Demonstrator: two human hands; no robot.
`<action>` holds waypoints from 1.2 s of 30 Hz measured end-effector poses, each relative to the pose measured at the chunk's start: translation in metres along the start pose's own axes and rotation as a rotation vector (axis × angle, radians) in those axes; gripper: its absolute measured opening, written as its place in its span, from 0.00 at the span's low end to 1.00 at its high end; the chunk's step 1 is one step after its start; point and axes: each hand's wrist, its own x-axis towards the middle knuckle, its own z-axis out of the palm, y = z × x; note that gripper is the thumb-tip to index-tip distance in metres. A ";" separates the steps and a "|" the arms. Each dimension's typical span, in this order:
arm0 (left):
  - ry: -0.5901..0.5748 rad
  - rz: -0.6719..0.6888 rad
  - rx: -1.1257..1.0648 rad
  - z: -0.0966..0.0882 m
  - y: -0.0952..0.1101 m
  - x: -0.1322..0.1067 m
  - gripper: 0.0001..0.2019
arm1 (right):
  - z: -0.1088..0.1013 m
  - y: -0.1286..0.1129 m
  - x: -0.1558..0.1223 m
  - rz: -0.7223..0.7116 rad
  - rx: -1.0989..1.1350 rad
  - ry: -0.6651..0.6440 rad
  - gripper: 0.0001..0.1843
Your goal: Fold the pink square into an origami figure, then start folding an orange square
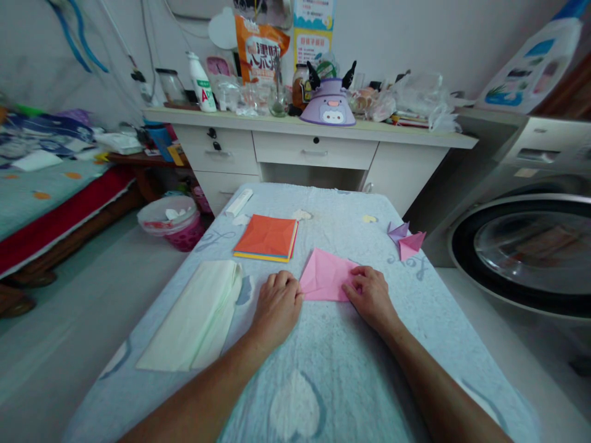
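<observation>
A pink sheet of paper (324,275), folded into a triangle-like shape, lies on the light blue cloth of the table (323,357). My left hand (276,306) rests knuckles-up at the paper's left corner, its fingers curled under and pressing the edge. My right hand (369,294) lies on the paper's right corner, fingers bent and pinching it down. Beyond the pink sheet sits a stack of coloured paper (266,237) with an orange sheet on top. Two finished folded pieces, purple and pink (406,239), lie at the table's right edge.
A folded pale cloth (198,314) lies on the table's left side. A white tube (239,202) and small scraps sit at the far end. Behind stands a cluttered desk (314,132); a washing machine (530,246) is right, a pink bin (173,221) and a bed left.
</observation>
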 end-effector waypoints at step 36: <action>0.010 0.000 0.042 0.001 0.001 0.000 0.02 | 0.004 0.000 0.001 0.034 -0.073 0.052 0.12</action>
